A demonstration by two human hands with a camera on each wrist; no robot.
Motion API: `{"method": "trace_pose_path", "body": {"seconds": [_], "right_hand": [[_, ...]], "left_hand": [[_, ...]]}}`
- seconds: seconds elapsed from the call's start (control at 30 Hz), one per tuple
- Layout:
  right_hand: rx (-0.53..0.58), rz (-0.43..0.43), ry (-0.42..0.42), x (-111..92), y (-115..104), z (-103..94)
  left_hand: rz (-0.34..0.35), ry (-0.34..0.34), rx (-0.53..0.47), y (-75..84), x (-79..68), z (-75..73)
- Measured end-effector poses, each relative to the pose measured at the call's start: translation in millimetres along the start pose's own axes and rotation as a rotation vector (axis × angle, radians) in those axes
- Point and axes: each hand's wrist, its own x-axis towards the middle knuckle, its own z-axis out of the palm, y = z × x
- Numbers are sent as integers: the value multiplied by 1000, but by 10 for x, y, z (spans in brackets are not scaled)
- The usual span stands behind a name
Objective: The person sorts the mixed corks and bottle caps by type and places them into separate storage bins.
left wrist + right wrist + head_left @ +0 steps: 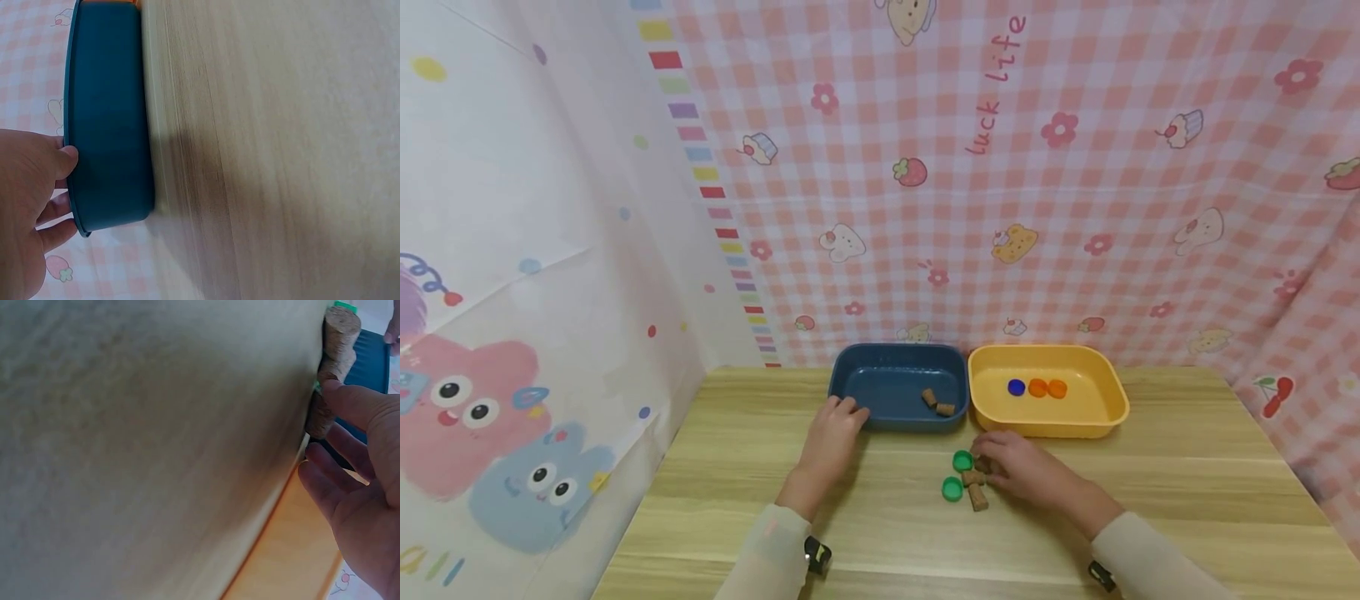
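Note:
My left hand (833, 437) holds the near left rim of the blue tray (109, 119), thumb on the outer wall and fingers behind the rim. Two corks (945, 410) lie inside that tray. On the table in front of the trays, my right hand (1017, 467) has thumb and forefinger around a cork (320, 417), which the hand partly hides in the head view. Two more corks (977, 497) lie beside it, close together. Two green bottle caps (952, 489) sit just left of these corks.
A yellow tray (1048, 428) stands against the blue one on its right. Inside it are a blue cap (1016, 387) and two orange caps (1037, 388). Behind both trays hangs a pink checked cloth (865, 208). The wooden table (880, 533) runs toward me.

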Motion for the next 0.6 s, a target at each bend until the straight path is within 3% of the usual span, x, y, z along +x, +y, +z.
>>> {"method": "trace_pose_path", "body": {"seconds": [0.6], "right_hand": [[-17,-23,66,63,9,66]], "left_hand": [[-22,-7,-5,19,-1,-6]]}}
